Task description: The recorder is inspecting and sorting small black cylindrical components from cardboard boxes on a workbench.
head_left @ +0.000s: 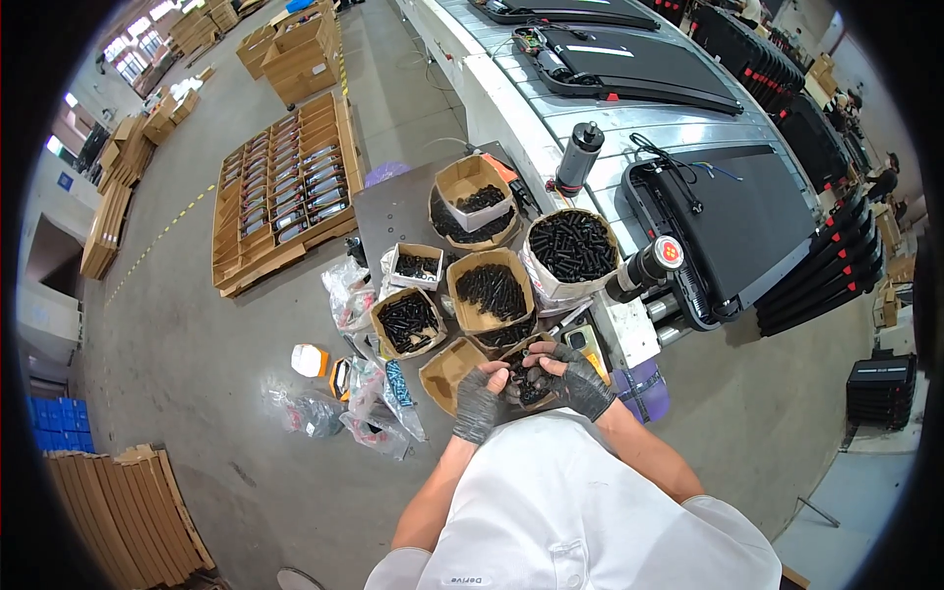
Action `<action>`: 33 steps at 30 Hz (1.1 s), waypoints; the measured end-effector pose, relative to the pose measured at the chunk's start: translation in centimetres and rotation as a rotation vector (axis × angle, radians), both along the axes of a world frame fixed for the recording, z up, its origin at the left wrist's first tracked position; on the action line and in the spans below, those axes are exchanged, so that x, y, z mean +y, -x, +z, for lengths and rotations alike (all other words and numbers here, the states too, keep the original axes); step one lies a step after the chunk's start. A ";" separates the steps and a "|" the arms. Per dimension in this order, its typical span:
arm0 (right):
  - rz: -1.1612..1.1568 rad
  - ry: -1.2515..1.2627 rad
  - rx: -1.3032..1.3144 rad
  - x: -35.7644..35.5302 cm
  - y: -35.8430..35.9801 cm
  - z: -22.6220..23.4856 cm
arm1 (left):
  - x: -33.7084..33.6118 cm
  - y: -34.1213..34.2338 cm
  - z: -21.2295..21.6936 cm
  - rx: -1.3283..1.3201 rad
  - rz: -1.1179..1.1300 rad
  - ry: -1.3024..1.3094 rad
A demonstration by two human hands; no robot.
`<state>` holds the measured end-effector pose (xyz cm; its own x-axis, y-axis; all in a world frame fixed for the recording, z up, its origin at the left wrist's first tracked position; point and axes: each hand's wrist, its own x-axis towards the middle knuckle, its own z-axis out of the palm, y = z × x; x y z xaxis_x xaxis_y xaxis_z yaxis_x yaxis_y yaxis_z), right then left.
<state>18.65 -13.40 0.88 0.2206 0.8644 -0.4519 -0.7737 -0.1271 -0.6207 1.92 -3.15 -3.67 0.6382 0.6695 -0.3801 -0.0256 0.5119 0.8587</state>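
My left hand (480, 401) and my right hand (573, 380), both in dark fingerless gloves, meet close together in front of my white top. Each hand has its thumb and fingers pinched together; whatever they hold is too small to make out. Just beneath them sits a small container of dark parts (532, 389), partly covered by the right hand. Beside the left hand stands an open cardboard box (452, 366) with a bare bottom showing. Beyond the hands, a box of black screws or pins (492, 292) rests on top of another filled box.
More boxes of black parts (408, 323) and a white bucket of them (572, 248) crowd the bench (379, 211). Plastic bags (369, 403) lie at left. On the right, a conveyor (590, 128) carries black panels (728, 216) and cylindrical motors (580, 157). A partitioned carton (231, 265) stands far left.
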 end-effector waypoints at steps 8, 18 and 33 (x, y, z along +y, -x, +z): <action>0.021 0.094 -0.245 0.2 0.3 -0.4 | -0.3 -0.5 0.7 0.041 -0.069 -0.061; 0.000 0.085 -0.630 1.0 1.5 -0.7 | -0.3 -0.6 1.8 0.033 -0.110 -0.042; 0.126 0.237 -0.879 0.5 -0.1 -4.7 | 0.8 0.6 -0.4 -0.139 -0.006 0.299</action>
